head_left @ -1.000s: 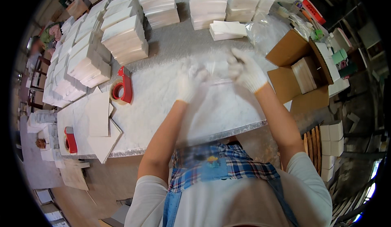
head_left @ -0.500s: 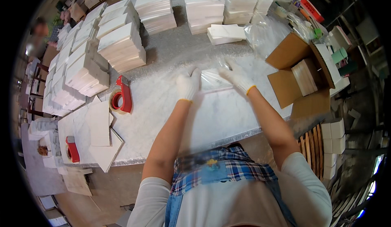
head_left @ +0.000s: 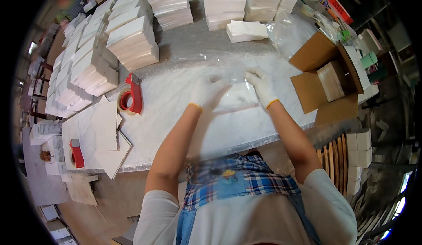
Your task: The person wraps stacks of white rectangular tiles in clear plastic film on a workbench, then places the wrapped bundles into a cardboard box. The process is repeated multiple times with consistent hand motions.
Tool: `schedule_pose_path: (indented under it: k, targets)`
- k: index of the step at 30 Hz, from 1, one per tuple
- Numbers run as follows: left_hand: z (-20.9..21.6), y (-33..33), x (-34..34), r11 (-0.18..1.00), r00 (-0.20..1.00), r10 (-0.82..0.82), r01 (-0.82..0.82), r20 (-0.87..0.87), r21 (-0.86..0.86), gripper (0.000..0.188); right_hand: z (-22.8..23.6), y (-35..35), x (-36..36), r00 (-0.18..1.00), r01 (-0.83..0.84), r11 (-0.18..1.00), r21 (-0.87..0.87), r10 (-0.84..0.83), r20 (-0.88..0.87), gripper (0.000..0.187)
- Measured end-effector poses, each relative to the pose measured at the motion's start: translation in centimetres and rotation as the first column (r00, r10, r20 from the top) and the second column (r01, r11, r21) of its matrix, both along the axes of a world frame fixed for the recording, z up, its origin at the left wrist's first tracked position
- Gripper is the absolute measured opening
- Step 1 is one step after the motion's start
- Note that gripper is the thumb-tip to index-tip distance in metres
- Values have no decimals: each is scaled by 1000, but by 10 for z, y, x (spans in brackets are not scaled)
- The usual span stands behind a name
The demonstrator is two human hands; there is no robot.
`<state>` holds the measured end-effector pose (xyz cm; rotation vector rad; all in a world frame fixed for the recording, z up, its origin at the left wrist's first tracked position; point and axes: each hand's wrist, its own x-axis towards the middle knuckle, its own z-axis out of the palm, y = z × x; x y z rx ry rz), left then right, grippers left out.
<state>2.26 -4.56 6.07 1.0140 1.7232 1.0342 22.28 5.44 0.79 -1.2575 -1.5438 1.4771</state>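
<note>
On the pale marble-topped table, a clear plastic bag (head_left: pixel 231 69) is around a flat white marble tile piece (head_left: pixel 241 96), directly in front of me. Its loose film spreads beyond the tile and to the left. My left hand (head_left: pixel 206 91), in a white knit glove with a yellow cuff, is at the left end, its fingers curled on the film and slightly blurred. At the right end, my right hand (head_left: pixel 261 87), gloved the same way, pinches the film between thumb and fingers. How many tiles are inside is hard to see.
An open cardboard box (head_left: pixel 304 91) holding tiles stands at right. Tall tile stacks (head_left: pixel 132 41) line the far and left sides. Two red tape dispensers (head_left: pixel 135 95) and white sheets (head_left: pixel 107 131) lie left. Loose plastic bags (head_left: pixel 285 34) are behind the box. Another person (head_left: pixel 72 5) is far left.
The loose film has risen and spread out beyond the tile. My left hand has shifted slightly right, and my right hand has moved a little nearer, closing on the film.
</note>
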Motion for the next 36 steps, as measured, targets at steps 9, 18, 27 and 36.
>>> schedule_pose_path:
  k: [9,18,27,36]
  targets:
    - [-40,27,-21,964,926,151,-215,347,156,19,0,34,-13,1000,-11,1000,3,11,-29,43]
    - [-56,25,-27,984,927,175,-153,-331,91,26,2,52,-15,884,-245,953,179,143,445,41]
    - [-63,22,-35,990,933,142,-139,-331,31,34,8,113,-24,801,-193,792,579,-214,559,54]
    - [-61,20,-25,970,904,239,-234,-356,59,33,45,240,-43,442,-698,558,448,-157,883,101]
